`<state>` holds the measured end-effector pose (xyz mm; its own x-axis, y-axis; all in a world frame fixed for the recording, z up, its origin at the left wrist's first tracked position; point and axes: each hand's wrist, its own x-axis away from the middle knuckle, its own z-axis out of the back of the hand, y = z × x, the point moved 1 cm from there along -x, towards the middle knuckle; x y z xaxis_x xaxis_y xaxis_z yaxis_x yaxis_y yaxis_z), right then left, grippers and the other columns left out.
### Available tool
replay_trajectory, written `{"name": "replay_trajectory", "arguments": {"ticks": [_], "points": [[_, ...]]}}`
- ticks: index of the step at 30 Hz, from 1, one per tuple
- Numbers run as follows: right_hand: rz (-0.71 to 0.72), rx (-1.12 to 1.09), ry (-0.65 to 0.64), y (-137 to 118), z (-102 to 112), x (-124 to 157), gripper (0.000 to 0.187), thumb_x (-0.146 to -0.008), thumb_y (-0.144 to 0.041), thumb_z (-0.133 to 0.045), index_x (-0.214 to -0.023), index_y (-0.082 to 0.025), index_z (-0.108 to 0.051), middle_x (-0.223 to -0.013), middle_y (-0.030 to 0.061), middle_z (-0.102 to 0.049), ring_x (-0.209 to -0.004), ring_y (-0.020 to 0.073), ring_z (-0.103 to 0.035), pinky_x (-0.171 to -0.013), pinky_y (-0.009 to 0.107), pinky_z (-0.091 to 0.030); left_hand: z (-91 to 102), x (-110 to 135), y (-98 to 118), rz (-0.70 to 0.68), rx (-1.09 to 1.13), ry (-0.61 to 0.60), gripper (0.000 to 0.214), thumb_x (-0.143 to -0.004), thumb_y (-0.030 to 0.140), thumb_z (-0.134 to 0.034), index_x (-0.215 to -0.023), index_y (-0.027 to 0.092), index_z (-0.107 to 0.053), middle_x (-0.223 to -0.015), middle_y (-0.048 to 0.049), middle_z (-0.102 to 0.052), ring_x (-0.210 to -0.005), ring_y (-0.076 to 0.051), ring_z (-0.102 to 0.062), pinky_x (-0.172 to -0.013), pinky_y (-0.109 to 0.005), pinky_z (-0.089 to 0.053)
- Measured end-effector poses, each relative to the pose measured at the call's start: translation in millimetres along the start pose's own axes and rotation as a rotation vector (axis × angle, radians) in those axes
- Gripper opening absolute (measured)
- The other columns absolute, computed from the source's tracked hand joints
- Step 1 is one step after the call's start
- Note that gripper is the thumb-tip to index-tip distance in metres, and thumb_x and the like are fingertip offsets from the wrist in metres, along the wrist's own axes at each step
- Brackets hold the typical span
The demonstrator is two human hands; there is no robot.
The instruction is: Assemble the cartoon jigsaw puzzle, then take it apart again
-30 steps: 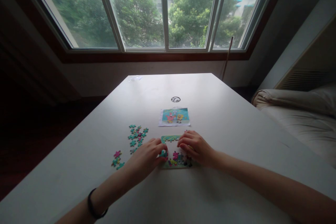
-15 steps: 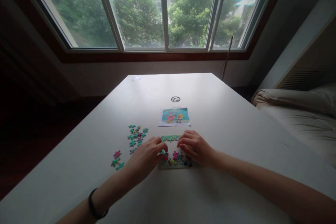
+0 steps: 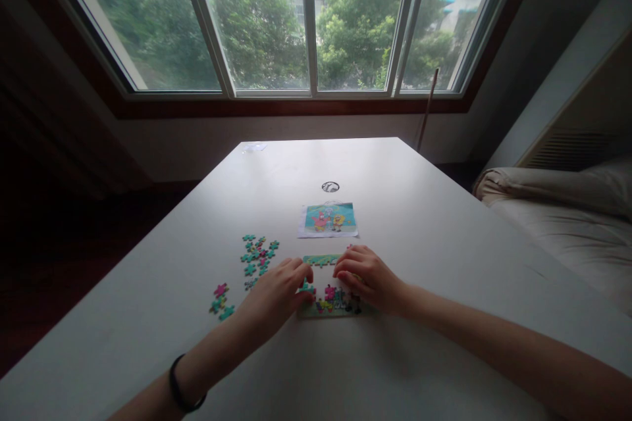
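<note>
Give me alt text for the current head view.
A left hand and right hand are at opposite sides of a partly assembled jigsaw on a white table. Loose pieces lie to the left, and a cartoon picture lies beyond it.

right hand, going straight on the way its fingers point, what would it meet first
Probably the left hand, which faces the right hand across the bare middle of the puzzle; depth is unclear, so it might brush the upper row of pieces first.
</note>
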<state>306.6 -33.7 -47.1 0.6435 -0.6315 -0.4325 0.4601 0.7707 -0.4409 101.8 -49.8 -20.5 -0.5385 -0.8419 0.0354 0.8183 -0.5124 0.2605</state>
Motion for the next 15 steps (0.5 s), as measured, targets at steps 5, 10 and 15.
{"name": "replay_trajectory", "arguments": {"ticks": [5,10,15], "points": [[-0.002,0.007,0.0,-0.1,-0.6,-0.2,0.026,-0.091,-0.029,-0.037,-0.081,-0.017,-0.059,-0.084,0.0062,-0.062,-0.082,0.0173,-0.051,-0.079,0.033,-0.038,1.2,-0.7,0.4,0.015,-0.015,-0.04,0.004,-0.08,0.021,-0.057,-0.081,0.02,-0.061,-0.086,-0.0021,-0.058,-0.081,-0.018,-0.054,-0.072,-0.027,-0.04],[0.006,0.007,0.003,-0.6,-0.8,-0.2,0.027,-0.091,-0.028,-0.036,-0.081,-0.017,-0.058,-0.084,0.0065,-0.063,-0.082,0.0171,-0.052,-0.078,0.033,-0.038,3.8,-1.0,-1.3,-0.006,-0.002,-0.033,0.008,-0.079,0.016,-0.057,-0.081,0.021,-0.063,-0.085,-0.0013,-0.061,-0.081,-0.018,-0.054,-0.071,-0.025,-0.04],[0.0,-0.006,0.004,-1.1,-1.1,-0.4,0.025,-0.09,-0.027,-0.037,-0.082,-0.017,-0.059,-0.084,0.0063,-0.063,-0.081,0.0173,-0.051,-0.078,0.034,-0.037,6.8,0.5,2.1,-0.014,-0.067,-0.038,0.011,-0.079,0.013,-0.056,-0.082,0.021,-0.063,-0.084,-0.0022,-0.061,-0.081,-0.019,-0.054,-0.07,-0.026,-0.04]]}}
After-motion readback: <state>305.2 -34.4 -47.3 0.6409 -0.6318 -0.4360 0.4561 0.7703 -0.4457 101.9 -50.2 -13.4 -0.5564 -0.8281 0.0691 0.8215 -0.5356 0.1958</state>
